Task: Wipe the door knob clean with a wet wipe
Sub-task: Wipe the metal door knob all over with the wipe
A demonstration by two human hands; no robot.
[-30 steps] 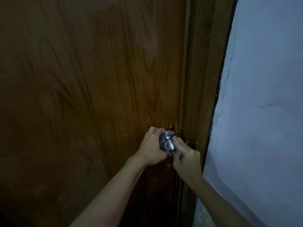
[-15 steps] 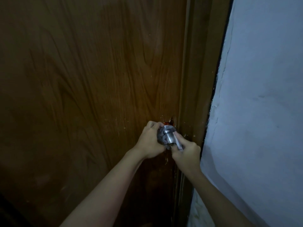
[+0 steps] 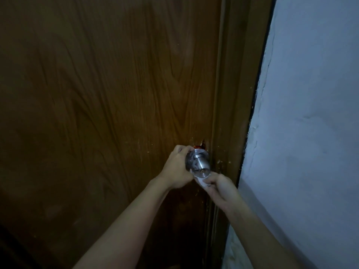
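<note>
A round silver door knob [image 3: 199, 164] with a keyhole in its face sticks out of the brown wooden door [image 3: 108, 105] near its right edge. My left hand [image 3: 177, 167] curls around the knob's left side and base. My right hand [image 3: 220, 188] sits just below and right of the knob, pinching a white wet wipe [image 3: 201, 180] that touches the knob's lower edge. Part of the wipe is hidden inside my right fingers.
The brown door frame [image 3: 240, 94] runs up just right of the knob. A pale rough wall [image 3: 310, 133] fills the right side. Chipped wood and a small reddish patch [image 3: 199, 146] show above the knob.
My right hand has slid with the wipe from the knob's front and right side down to beneath it, uncovering the knob's face. My left hand keeps its hold.
</note>
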